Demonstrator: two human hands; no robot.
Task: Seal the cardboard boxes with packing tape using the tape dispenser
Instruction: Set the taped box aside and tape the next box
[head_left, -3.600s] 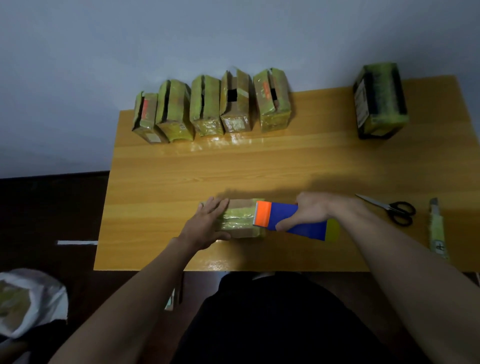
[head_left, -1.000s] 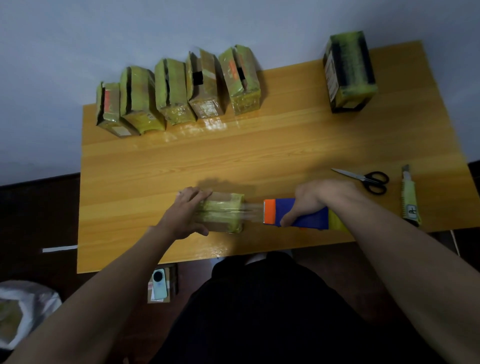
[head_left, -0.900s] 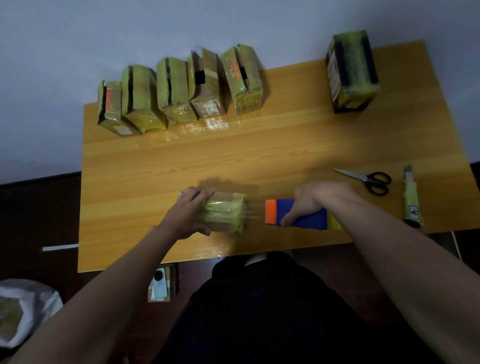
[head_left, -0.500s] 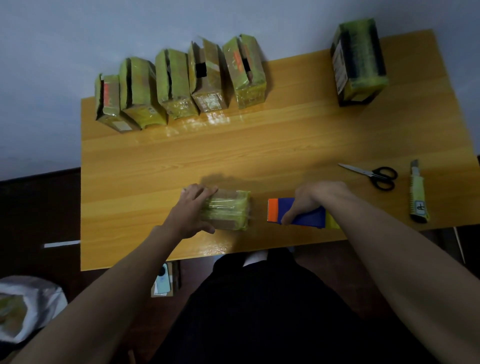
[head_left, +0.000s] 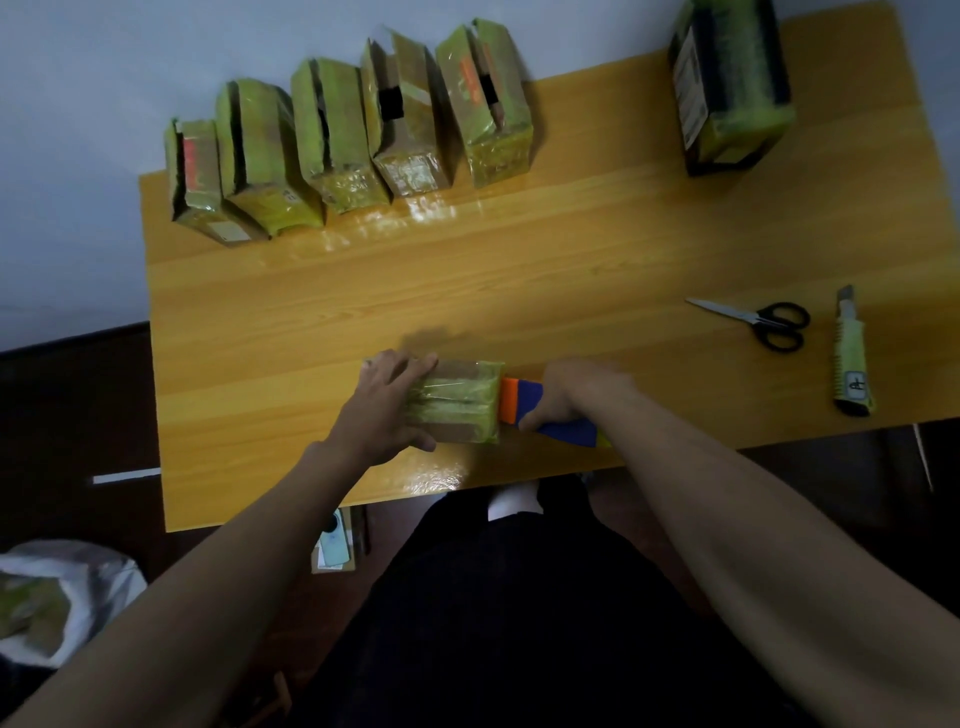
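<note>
A small cardboard box (head_left: 457, 402) wrapped in yellow-green tape lies near the front edge of the wooden table (head_left: 519, 270). My left hand (head_left: 384, 408) rests on its left end, fingers over the top and thumb at the near side. My right hand (head_left: 576, 395) grips the blue tape dispenser (head_left: 540, 410), whose orange head touches the box's right end.
Several taped boxes (head_left: 332, 135) stand in a row along the back left, and a larger one (head_left: 727, 88) at the back right. Scissors (head_left: 763, 322) and a utility knife (head_left: 852, 358) lie at the right. A phone (head_left: 335, 540) and a bag (head_left: 57, 597) are on the floor.
The dispenser has moved left, back against the box's right end, closing the gap it had pulled open. My left hand has kept holding the box.
</note>
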